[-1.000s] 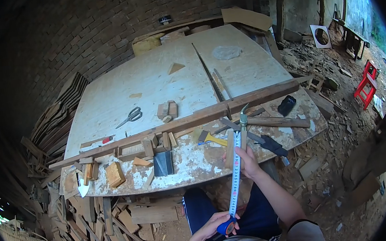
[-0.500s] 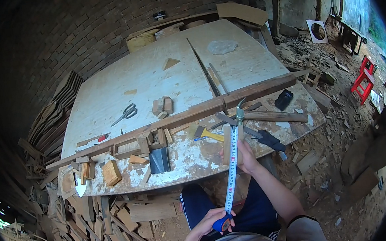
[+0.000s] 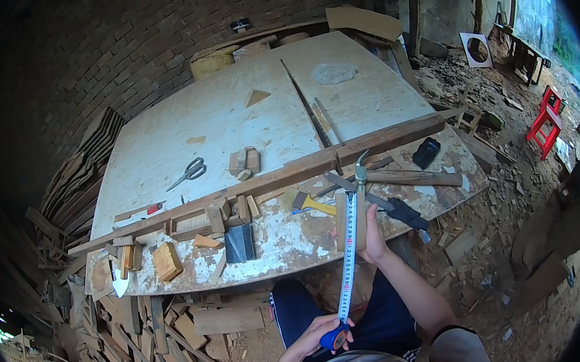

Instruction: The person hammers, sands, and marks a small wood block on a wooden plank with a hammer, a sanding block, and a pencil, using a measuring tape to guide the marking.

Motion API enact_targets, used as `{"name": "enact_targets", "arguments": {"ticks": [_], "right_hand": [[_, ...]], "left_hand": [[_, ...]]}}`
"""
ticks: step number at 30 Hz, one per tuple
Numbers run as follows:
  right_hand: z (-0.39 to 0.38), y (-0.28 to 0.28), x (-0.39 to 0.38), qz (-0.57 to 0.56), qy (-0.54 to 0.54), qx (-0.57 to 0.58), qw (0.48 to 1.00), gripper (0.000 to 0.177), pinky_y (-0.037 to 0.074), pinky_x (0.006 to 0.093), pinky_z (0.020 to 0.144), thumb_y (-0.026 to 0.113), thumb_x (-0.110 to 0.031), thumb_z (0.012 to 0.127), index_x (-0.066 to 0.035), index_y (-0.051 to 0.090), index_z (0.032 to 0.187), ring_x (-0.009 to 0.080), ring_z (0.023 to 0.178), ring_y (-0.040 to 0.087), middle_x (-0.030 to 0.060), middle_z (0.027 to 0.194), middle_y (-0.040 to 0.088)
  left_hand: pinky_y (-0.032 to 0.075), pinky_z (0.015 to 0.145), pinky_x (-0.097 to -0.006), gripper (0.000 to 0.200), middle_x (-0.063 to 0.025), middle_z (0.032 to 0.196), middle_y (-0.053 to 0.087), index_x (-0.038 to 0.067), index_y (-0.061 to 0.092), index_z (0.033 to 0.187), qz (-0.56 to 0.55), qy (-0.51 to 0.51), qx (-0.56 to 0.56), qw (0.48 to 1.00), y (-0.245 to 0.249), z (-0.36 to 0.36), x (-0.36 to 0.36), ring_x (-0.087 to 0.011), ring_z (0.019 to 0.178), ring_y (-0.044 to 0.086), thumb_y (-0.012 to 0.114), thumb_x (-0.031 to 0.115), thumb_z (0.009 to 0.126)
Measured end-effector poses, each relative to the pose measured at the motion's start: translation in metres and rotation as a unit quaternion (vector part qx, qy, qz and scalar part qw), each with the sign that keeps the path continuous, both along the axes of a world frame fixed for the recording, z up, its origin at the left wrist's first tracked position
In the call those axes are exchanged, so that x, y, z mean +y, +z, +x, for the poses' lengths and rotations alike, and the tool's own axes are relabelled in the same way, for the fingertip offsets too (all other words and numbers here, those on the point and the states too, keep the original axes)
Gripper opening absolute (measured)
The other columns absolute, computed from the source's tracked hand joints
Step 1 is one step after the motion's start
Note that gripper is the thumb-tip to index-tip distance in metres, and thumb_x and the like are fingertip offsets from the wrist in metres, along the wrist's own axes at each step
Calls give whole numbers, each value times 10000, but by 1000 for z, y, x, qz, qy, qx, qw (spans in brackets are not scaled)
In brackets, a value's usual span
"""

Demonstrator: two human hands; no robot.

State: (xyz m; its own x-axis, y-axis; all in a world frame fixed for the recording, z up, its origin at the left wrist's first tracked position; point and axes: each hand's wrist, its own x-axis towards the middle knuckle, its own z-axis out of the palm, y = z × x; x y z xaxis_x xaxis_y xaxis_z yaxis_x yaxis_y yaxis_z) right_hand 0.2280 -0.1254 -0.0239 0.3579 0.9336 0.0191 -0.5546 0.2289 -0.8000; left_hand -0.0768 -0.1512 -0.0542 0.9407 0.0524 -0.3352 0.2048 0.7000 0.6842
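Note:
Low in front of my body, my left hand (image 3: 313,337) is closed round the blue case of a tape measure (image 3: 334,338). Its white blade (image 3: 347,284) runs up and away from me, over a wooden piece (image 3: 342,230) at the table's near edge. My right hand (image 3: 373,241) grips that piece from the right side, its thumb lying along the wood; some fingers are hidden behind it. Just beyond the blade's far end is the metal head of a claw hammer (image 3: 415,178). Left of the wood lies a yellow-handled brush (image 3: 314,204).
The worn table (image 3: 296,247) bears a long beam (image 3: 269,177), scissors (image 3: 189,172), a dark rectangular block (image 3: 239,244), a trowel (image 3: 120,284), wood blocks (image 3: 167,262) and a black object (image 3: 426,152). Scrap wood (image 3: 179,338) is piled below left. A red stool (image 3: 545,125) stands far right.
My right hand and the wooden piece shift very slightly, and the thumb now lies straighter along the wood. The tape stays extended, with my left hand almost still.

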Motion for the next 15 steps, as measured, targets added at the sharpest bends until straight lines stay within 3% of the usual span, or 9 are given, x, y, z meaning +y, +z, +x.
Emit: {"name": "enact_targets", "arguments": {"ticks": [7, 10, 15], "right_hand": [[3, -1, 0, -3, 20, -2, 1000, 879, 606, 425, 969, 194, -741, 1158, -1, 556, 1466, 288, 1067, 759, 208, 1131, 766], [2, -2, 1, 2, 20, 3, 1000, 849, 593, 400, 941, 189, -731, 1164, -35, 546, 1492, 273, 1052, 743, 210, 1127, 756], [3, 0, 1, 12, 17, 25, 999, 792, 599, 403, 972, 239, -683, 1183, -39, 504, 1561, 266, 1116, 734, 220, 1214, 736]], "left_hand": [[626, 584, -279, 480, -201, 1094, 778, -19, 640, 1400, 4, -1, 6, 1000, 3, 0, -2, -247, 902, 814, 532, 396, 1186], [602, 582, -269, 467, -147, 1077, 785, 28, 656, 1388, 5, 0, 4, 1000, 4, 0, -4, -187, 868, 801, 533, 432, 1189], [590, 578, -261, 474, -142, 1077, 786, 31, 658, 1384, 4, -1, 0, 1000, 5, 1, -5, -184, 868, 801, 537, 445, 1187]]}}
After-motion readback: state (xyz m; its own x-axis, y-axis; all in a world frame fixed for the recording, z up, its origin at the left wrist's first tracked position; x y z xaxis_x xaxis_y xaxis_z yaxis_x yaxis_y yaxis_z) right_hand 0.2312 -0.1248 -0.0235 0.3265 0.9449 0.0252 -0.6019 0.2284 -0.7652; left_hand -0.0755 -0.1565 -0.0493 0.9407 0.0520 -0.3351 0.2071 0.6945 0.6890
